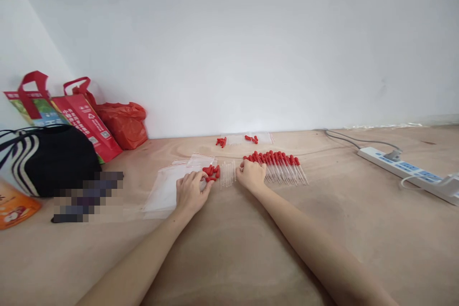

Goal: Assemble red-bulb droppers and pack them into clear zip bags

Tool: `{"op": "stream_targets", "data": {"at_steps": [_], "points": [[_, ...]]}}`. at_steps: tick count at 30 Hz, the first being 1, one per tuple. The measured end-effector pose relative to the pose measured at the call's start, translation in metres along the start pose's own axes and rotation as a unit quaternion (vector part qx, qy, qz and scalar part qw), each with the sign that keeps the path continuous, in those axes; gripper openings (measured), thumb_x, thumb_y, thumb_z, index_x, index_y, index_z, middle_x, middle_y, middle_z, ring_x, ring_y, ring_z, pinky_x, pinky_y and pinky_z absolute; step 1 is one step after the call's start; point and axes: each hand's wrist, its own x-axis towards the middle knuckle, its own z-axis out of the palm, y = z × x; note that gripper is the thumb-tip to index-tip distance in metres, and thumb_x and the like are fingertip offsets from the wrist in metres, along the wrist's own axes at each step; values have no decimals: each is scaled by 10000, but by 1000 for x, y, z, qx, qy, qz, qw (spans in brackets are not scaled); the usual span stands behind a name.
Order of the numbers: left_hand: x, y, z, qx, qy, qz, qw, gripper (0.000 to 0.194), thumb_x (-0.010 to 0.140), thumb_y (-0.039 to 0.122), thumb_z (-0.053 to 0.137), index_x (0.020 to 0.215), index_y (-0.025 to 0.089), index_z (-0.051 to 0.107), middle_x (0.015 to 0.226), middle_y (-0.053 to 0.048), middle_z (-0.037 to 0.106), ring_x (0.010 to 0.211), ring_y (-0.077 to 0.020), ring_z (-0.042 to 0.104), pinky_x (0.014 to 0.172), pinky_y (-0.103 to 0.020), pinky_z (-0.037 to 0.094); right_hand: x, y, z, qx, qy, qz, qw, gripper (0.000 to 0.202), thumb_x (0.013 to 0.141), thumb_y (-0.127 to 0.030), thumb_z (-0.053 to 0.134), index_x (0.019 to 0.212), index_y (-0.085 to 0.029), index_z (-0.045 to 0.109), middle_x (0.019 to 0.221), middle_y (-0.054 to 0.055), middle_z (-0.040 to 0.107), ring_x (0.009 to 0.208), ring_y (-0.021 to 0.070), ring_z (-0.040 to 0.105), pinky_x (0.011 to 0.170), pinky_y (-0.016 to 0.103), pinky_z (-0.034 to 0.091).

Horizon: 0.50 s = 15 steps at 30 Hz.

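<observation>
A plain pale wall (251,48) fills the whole back of the scene, and below it spreads the broad wood-grained surface (229,248), running right up to the wall. Over on the left, the bulky stuff: a black bag with white stripes (60,158), a red shopping bag (88,124) behind it, a green-and-blue bag (39,111) beside that, and a crumpled red plastic bag (124,124) close to the wall. All well apart from the hands! Out right, a white power strip (412,173) lies at a slant, a grey plug (393,154) in it, also well clear. An orange packet (16,205) pokes in at the left edge.

Flat clear bags (163,191) lie beside and partly behind the left hand (190,191), its fingers curled, thumb apart, next to loose red caps (211,172); can't tell if it grips one. The right hand (251,175), fingers bent inward, blocks the near-left end of a row of red-topped sticks (283,167); its fingertips are hidden, so no telling what they hold. Between the hands, thin bare sticks (227,174) lie side by side.
</observation>
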Motion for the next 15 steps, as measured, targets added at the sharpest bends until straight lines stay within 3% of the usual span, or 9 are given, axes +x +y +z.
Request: {"op": "stream_targets", "data": {"at_steps": [4, 8, 15], "points": [[5, -2, 2, 17, -36, -6, 999, 187, 775, 371, 527, 879, 218, 551, 843, -18, 620, 844, -229, 534, 719, -338, 308, 9, -13, 5, 8, -19, 41, 999, 256, 736, -245, 466, 935, -142, 589, 851, 120, 654, 872, 232, 572, 781, 359, 252], [6, 0, 4, 21, -54, 1, 998, 163, 775, 361, 515, 851, 220, 539, 837, -16, 632, 842, -229, 539, 720, -335, 302, 16, -19, 9, 14, -44, 71, 996, 246, 721, -243, 483, 913, -130, 589, 860, 138, 653, 859, 240, 590, 775, 368, 272], [5, -1, 7, -10, -30, -24, 999, 126, 726, 253, 519, 839, 206, 486, 778, -1, 626, 778, -218, 567, 727, -349, 332, 23, -23, 9, 21, -89, 99, 991, 224, 711, -251, 503, 882, -151, 607, 896, 136, 647, 881, 230, 592, 780, 354, 302]]}}
